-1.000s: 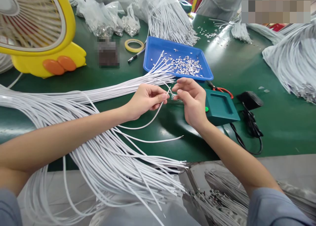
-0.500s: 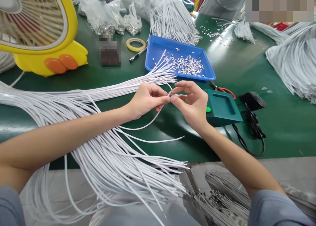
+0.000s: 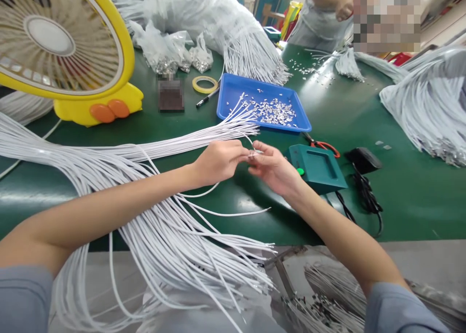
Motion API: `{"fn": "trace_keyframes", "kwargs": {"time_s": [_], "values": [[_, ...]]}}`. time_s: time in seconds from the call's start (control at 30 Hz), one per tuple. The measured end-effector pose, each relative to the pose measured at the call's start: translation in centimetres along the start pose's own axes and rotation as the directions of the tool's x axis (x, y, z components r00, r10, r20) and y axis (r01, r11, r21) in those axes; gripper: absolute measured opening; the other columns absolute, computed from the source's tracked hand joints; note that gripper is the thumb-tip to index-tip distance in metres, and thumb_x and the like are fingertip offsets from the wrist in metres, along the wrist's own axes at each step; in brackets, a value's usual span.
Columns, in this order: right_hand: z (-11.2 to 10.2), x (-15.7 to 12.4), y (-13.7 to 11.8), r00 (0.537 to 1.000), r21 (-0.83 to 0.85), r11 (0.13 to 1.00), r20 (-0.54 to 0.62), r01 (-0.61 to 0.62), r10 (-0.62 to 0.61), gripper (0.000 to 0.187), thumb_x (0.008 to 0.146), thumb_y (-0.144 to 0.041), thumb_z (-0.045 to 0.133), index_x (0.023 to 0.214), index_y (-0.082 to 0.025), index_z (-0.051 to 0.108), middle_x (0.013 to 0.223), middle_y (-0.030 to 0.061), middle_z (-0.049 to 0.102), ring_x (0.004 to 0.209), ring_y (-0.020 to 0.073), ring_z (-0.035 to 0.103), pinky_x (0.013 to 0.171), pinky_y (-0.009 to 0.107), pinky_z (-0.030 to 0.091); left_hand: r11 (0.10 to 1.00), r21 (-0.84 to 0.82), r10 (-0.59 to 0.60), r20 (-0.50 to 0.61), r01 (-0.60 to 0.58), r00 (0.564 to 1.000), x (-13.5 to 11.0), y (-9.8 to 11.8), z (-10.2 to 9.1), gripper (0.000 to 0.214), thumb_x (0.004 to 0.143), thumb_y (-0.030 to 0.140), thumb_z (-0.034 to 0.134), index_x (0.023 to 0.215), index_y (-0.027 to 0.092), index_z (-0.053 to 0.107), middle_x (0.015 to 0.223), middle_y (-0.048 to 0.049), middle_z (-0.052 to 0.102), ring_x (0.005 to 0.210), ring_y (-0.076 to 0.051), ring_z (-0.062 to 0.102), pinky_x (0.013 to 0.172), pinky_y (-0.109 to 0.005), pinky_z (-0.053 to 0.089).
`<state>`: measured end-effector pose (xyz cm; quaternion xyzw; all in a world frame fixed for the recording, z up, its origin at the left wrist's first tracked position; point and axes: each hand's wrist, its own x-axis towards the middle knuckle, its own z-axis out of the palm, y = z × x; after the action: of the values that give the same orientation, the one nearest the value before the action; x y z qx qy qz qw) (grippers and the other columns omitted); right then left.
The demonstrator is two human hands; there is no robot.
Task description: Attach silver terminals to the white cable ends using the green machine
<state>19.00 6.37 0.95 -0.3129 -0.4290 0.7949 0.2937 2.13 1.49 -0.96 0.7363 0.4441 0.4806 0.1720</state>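
My left hand point(image 3: 221, 162) is closed, pinching a thin white cable point(image 3: 207, 193) near its end. Opposite it, my right hand point(image 3: 274, 167) is closed at the same spot, with thumb and fingers on the cable end. A small shiny piece shows between the fingertips, too small to make out fully. Beneath my left forearm lies a large bundle of white cables point(image 3: 156, 241), its ends hanging over the table edge. Just beyond my hands, a second row of white cables point(image 3: 189, 141) rests its ends on a blue tray point(image 3: 227, 88) of small metal pieces point(image 3: 278, 112).
A green device point(image 3: 318, 165) with a green button stands right of my hands, near red-handled pliers point(image 3: 327, 147) and a black adapter point(image 3: 364, 160). At left is a yellow fan point(image 3: 127, 100). Behind are tape point(image 3: 204, 84), a pen point(image 3: 207, 98) and bagged cables point(image 3: 255, 56). Another person point(image 3: 324, 12) stands across the table.
My left hand has rolled over, so its back now faces up. My right hand has turned with its fingers more level. The head view has tilted up slightly, showing more of the far person.
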Motion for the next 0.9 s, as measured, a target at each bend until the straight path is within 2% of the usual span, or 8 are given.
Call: {"fn": "trace_keyframes", "kwargs": {"time_s": [0.13, 0.2, 0.27, 0.37, 0.43, 0.67, 0.77, 0.9], "values": [[0.1, 0.0, 0.0, 0.992, 0.1, 0.988, 0.056, -0.122, 0.117, 0.037, 0.059, -0.014, 0.08, 0.091, -0.019, 0.061, 0.065, -0.0063, 0.052, 0.055, 0.005, 0.04, 0.044, 0.016, 0.027, 0.984, 0.157, 0.101, -0.097, -0.085, 0.99, -0.2, 0.0, 0.1, 0.015, 0.081, 0.012, 0.057, 0.077, 0.014, 0.071, 0.071, -0.0057, 0.068, 0.064, -0.013, 0.058, 0.062, -0.025, 0.042], [0.0, 0.1, 0.0, 0.999, -0.046, 0.998, -0.007, 0.05, -0.051, 0.032, 0.067, -0.018, 0.077, 0.096, -0.02, 0.063, 0.071, -0.0042, 0.056, 0.057, 0.0063, 0.044, 0.046, 0.018, 0.033, 0.985, -0.074, -0.16, -0.088, 0.154, 0.983, 0.2, 0.5, 0.0, 0.012, 0.079, 0.013, 0.061, 0.071, 0.013, 0.07, 0.063, -0.0034, 0.065, 0.056, -0.011, 0.054, 0.057, -0.024, 0.041], [-0.3, 0.3, 0.1, 0.948, -0.323, 0.905, -0.062, 0.276, -0.311, 0.027, 0.075, -0.021, 0.07, 0.101, -0.021, 0.064, 0.081, -0.0011, 0.061, 0.062, 0.0087, 0.049, 0.05, 0.021, 0.04, 0.793, -0.395, -0.476, 0.074, 0.463, 0.877, 0.7, 1.0, -0.2, 0.013, 0.078, 0.016, 0.064, 0.066, 0.011, 0.067, 0.056, -0.0016, 0.06, 0.048, -0.008, 0.049, 0.05, -0.021, 0.038], [-0.9, 0.6, 0.3, 0.76, -0.753, 0.464, 0.072, 0.466, -0.646, 0.03, 0.081, -0.015, 0.06, 0.111, -0.022, 0.063, 0.093, 0.0026, 0.066, 0.072, 0.0128, 0.057, 0.056, 0.025, 0.047, 0.298, -0.664, -0.646, 0.388, 0.685, 0.657, 1.4, 1.3, -0.5, 0.014, 0.077, 0.016, 0.066, 0.065, 0.009, 0.066, 0.059, -0.0024, 0.061, 0.045, -0.004, 0.047, 0.045, -0.016, 0.036], [-1.3, 0.7, 0.4, 0.662, -0.867, 0.132, 0.26, 0.481, -0.703, 0.035, 0.084, -0.012, 0.058, 0.117, -0.023, 0.062, 0.1, 0.0049, 0.067, 0.082, 0.016, 0.06, 0.06, 0.027, 0.051, 0.129, -0.713, -0.645, 0.468, 0.689, 0.605, 1.5, 1.1, -0.6, 0.011, 0.076, 0.011, 0.065, 0.067, 0.007, 0.067, 0.064, -0.004, 0.064, 0.046, -0.002, 0.048, 0.044, -0.013, 0.036], [-2.0, 0.8, -0.5, 0.447, -0.678, -0.614, 0.732, 0.404, -0.515, 0.021, 0.091, -0.013, 0.055, 0.106, -0.023, 0.067, 0.093, 0.0044, 0.073, 0.087, 0.0183, 0.058, 0.07, 0.028, 0.05, 0.071, -0.721, -0.612, 0.514, 0.689, 0.601, 1.4, 0.9, -0.7, 0.016, 0.079, 0.006, 0.062, 0.064, 0.004, 0.067, 0.062, -0.0044, 0.061, 0.045, -0.001, 0.047, 0.042, -0.009, 0.037], [-2.0, 0.6, -0.9, 0.452, -0.659, -0.634, 0.747, 0.404, -0.488, 0.018, 0.092, -0.014, 0.053, 0.095, -0.023, 0.069, 0.088, 0.0035, 0.073, 0.083, 0.018, 0.057, 0.069, 0.028, 0.048, 0.068, -0.698, -0.613, 0.535, 0.713, 0.582, 1.5, 1.2, -0.7, 0.02, 0.081, 0.005, 0.06, 0.062, 0.004, 0.066, 0.061, -0.0042, 0.06, 0.044, 0.0, 0.046, 0.041, -0.008, 0.037], [-1.5, 0.1, -0.6, 0.631, -0.819, -0.413, 0.571, 0.397, -0.526, 0.023, 0.093, -0.021, 0.048, 0.084, -0.024, 0.069, 0.085, 0.0061, 0.072, 0.084, 0.0212, 0.056, 0.073, 0.034, 0.046, 0.122, -0.665, -0.603, 0.54, 0.736, 0.588, 1.4, 1.1, -0.4, 0.018, 0.081, 0.009, 0.064, 0.064, 0.006, 0.067, 0.064, -0.0046, 0.062, 0.047, -0.001, 0.048, 0.046, -0.012, 0.041]]}}
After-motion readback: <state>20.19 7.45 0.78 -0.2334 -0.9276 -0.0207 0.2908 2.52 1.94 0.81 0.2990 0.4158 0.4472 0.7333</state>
